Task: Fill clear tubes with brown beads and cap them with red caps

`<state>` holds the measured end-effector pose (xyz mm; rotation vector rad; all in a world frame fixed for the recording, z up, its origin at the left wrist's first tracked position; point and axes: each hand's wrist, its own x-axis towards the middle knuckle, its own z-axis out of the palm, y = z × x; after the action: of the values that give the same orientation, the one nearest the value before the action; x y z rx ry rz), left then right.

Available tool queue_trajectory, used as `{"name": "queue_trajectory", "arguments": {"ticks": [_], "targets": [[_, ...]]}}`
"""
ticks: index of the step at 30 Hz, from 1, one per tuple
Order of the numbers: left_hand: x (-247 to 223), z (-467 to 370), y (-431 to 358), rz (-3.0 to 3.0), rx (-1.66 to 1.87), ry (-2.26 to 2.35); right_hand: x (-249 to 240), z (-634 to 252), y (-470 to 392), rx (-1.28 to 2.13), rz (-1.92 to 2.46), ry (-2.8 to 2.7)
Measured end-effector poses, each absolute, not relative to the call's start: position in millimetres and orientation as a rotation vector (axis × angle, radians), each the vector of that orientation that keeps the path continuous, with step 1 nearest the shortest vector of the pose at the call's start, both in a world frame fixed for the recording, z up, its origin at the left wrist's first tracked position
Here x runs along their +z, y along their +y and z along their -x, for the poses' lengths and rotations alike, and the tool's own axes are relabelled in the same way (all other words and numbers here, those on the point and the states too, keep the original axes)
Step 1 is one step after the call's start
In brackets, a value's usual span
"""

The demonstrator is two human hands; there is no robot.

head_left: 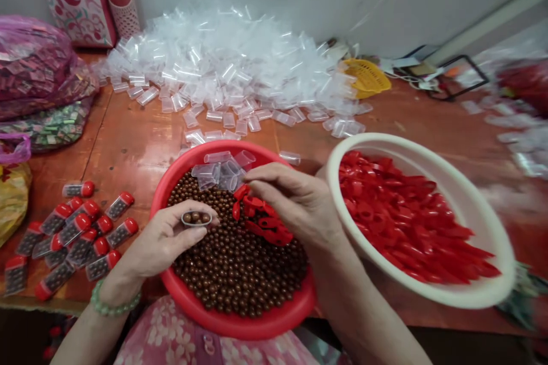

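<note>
My left hand (171, 236) is closed around a small clear plastic tube (197, 218), held mouth up and filled with brown balls. It is above the left part of a red basin (160, 205) full of shiny brown balls (240, 274). Over the basin's right part, my right hand (295, 194) pinches a red plastic cap (241, 191) at its fingertips. Below that hand, several loose red caps (269, 228) lie on the balls. A few empty clear tubes (222, 171) rest at the far side of the basin.
A white basin (505, 262) of red caps (398, 217) stands at right. Filled, red-capped tubes (79, 228) lie at left. Behind is a big heap of clear tubes (240, 63), with a yellow basket (368, 78), a bottle (121, 0) and purple bags (38, 68) around it.
</note>
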<state>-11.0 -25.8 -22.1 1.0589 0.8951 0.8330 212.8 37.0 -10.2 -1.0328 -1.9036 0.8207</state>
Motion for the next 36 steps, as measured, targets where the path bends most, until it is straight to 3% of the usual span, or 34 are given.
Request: {"name": "queue_trajectory", "arguments": {"ticks": [6, 14, 26, 30, 36], "targets": [[-11.1, 11.3, -21.5, -1.219, 0.797, 0.976, -22.9, -242.8, 50.3, 0.677, 1.23, -2.369], [-20.6, 8.6, -18.4, -1.183, 0.814, 0.986, -28.4, -223.3, 47.4, 0.243, 1.405, -2.809], [-35.6, 3.7, -16.6, -0.757, 0.886, 0.886, -40.0, -210.6, 31.6, 0.247, 1.232, -3.111], [-37.9, 6.1, -17.3, -0.728, 0.904, 0.829, -35.7, -217.1, 30.6, 0.407, 1.136, -2.925], [-37.1, 4.1, -16.3, -0.701, 0.889, 0.844, -25.7, -212.8, 26.3, 1.051, 1.165, -2.048]]}}
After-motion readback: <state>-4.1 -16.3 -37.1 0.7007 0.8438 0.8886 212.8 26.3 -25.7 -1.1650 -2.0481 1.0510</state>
